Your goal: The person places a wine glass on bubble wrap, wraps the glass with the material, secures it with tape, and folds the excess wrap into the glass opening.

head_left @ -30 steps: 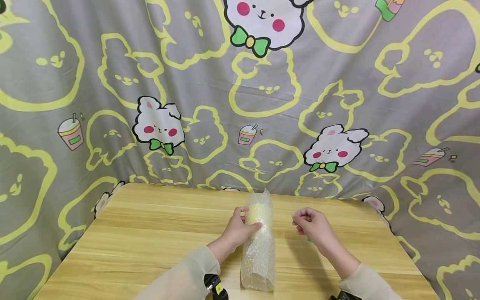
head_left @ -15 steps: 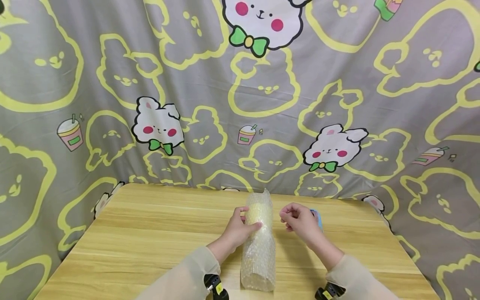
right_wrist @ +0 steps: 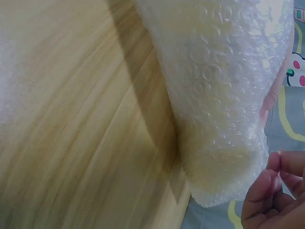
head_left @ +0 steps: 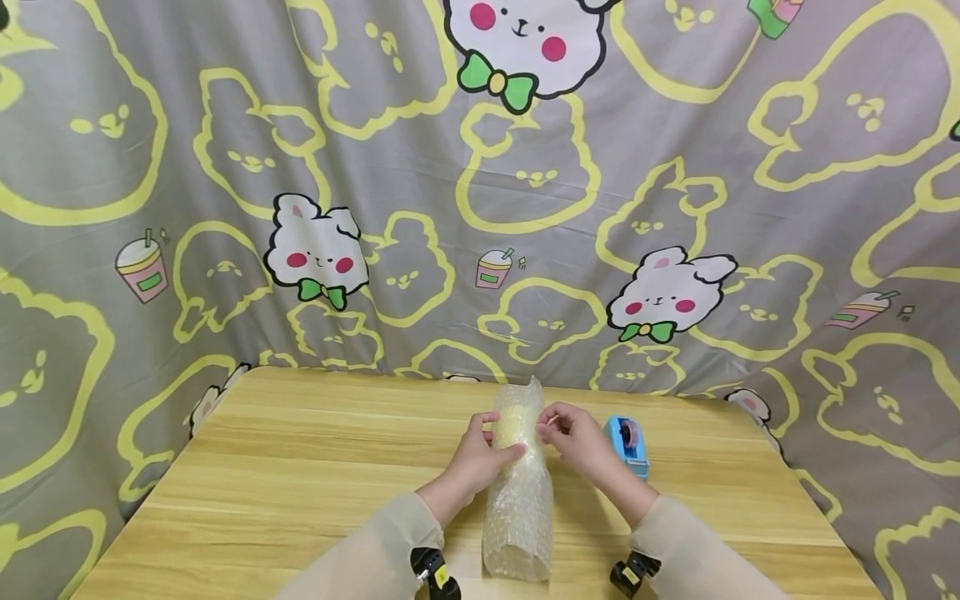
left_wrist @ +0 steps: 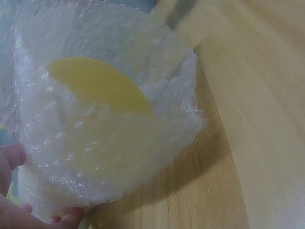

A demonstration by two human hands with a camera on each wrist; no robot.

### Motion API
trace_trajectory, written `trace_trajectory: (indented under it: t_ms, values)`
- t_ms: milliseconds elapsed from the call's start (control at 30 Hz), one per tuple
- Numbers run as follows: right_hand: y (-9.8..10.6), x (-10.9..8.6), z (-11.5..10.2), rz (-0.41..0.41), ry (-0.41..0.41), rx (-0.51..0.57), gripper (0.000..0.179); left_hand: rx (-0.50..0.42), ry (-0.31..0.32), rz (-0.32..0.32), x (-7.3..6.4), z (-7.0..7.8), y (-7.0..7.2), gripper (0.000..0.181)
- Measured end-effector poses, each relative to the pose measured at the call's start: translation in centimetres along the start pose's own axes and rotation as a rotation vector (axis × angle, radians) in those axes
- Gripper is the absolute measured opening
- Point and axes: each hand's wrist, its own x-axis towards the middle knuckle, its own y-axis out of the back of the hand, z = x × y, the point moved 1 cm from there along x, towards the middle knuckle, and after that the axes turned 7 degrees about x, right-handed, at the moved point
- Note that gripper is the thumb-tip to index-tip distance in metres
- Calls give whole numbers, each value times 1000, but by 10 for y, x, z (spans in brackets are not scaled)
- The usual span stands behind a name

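Note:
A roll of bubble wrap [head_left: 517, 508] lies lengthwise on the table around a yellow object. In the left wrist view, the object's rounded yellow end [left_wrist: 100, 86] shows inside the wrap's open end. My left hand [head_left: 476, 454] grips the roll from its left side, thumb on top. At the roll's upper right side is my right hand [head_left: 573, 433]. Its thumb and fingertip pinch a small, clear piece, seemingly tape [right_wrist: 278, 153], right at the wrap's edge. How far the piece extends is hidden.
A blue tape dispenser [head_left: 628, 450] with a tape roll in it stands to the right of my right hand. The wooden table [head_left: 315, 467] reaches back to a grey patterned curtain [head_left: 420, 192], which also hangs along both sides.
My right hand has moved left from beside the tape dispenser to the bubble-wrapped roll, uncovering the dispenser. The left hand and the roll have stayed nearly still.

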Motion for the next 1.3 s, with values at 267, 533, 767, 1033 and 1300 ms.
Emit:
trace_trajectory:
  t_ms: [267,533,767,1033,1300]
  values:
    - [-7,6,-1,-78,70,-101,9,11,-8,6,0,0,-1,69]
    - [-11,7,-4,-116,113,-239,10,2,-22,16,1,-2,-2,68]
    - [-13,7,-12,-122,99,-330,13,3,-17,20,0,-1,-3,69]
    - [-15,6,-19,-104,28,-366,13,4,-15,33,-1,-1,-4,69]
    - [-11,16,-18,-104,-125,-201,26,-8,-29,43,0,-3,-5,70]
